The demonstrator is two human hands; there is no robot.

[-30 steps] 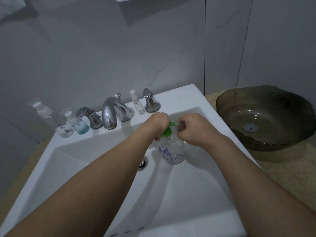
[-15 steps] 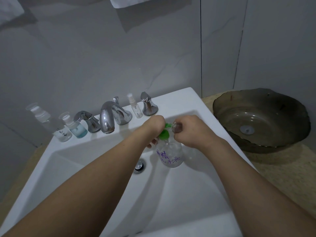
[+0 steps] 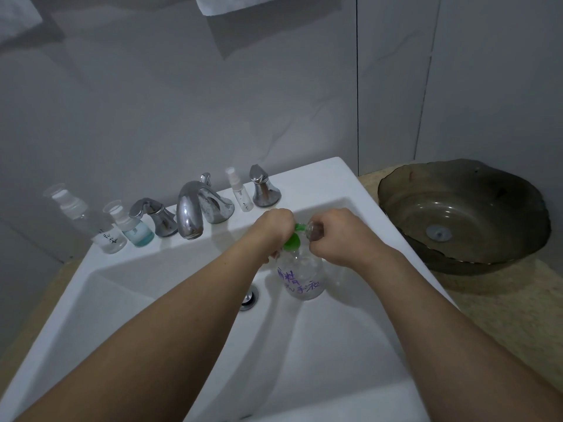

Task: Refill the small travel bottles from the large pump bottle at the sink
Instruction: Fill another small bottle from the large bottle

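over the basin, both hands at the pump

over the white sink (image 3: 307, 175) the two hands meet at the top of the large pump bottle (image 3: 301, 277), which stands inside the basin just right of the drain (image 3: 249, 297). from a second ago little has moved: the hands have kept their places at the green pump head (image 3: 292, 240), and only the view has drifted a touch downward. the left hand (image 3: 274, 228) sits curled over the pump from the left; whether its fingers press or merely grip i cannot tell, as they are hidden under the knuckles. the right hand (image 3: 338, 239) has its fingers closed round a small clear travel bottle (image 3: 313, 231), holding its mouth up against the green spout. by my judgement the filling of this one bottle is in hand and not yet finished; no liquid can be made out.

along the back ledge, well apart from the hands, stand other small bottles: a tall clear one (image 3: 82, 216) at the far left, a squat one with blue liquid (image 3: 134, 228) just beside it, and a thin spray bottle (image 3: 240, 190) between the chrome faucet (image 3: 195, 210) and the right tap handle (image 3: 263, 187). these look to be waiting their turn or already done; i cannot say which.

to the right, on a speckled tabletop (image 3: 502, 306), rests a dark glass vessel basin (image 3: 466, 214). grey wall panels rise behind, dim, with a pale cloth (image 3: 231, 3) hanging at the top edge.
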